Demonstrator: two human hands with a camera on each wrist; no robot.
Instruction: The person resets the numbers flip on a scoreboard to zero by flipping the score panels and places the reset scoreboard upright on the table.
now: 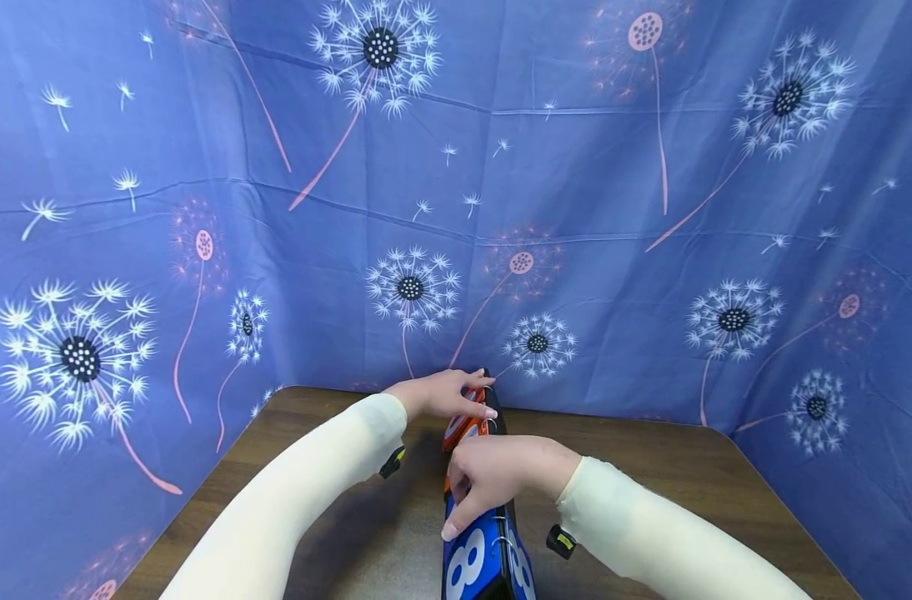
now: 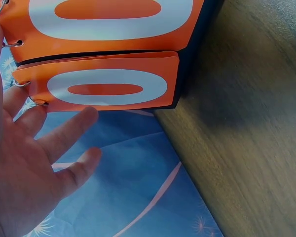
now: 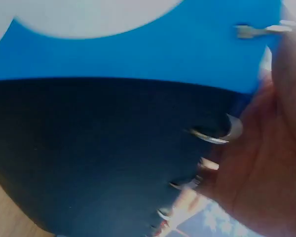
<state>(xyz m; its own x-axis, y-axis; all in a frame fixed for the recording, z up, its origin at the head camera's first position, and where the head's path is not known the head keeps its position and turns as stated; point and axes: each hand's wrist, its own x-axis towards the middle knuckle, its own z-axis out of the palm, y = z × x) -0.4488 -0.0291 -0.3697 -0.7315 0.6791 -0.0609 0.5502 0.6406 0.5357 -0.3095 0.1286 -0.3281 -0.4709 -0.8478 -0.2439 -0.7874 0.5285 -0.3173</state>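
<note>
A ring-bound flip scoreboard point(image 1: 493, 546) stands tent-like on the table, running away from me. Its near end carries blue cards with a white 8 on both faces. Orange cards point(image 2: 118, 49) hang at the far end, a large and a small one showing 0. Over that far end reaches my left hand point(image 1: 444, 393), fingers spread and fairly straight beside the rings. My right hand point(image 1: 501, 471) lies across the ridge, its thumb at the top of the left blue face. Blur in the right wrist view hides whether its fingers pinch a card. Black backing point(image 3: 89, 153) shows below the blue card.
The scoreboard stands on a brown wooden table point(image 1: 613, 467). A blue cloth point(image 1: 456, 192) with dandelion prints hangs behind and at both sides. A small black device point(image 1: 561, 542) sits at the right wrist, another point(image 1: 392, 462) at the left.
</note>
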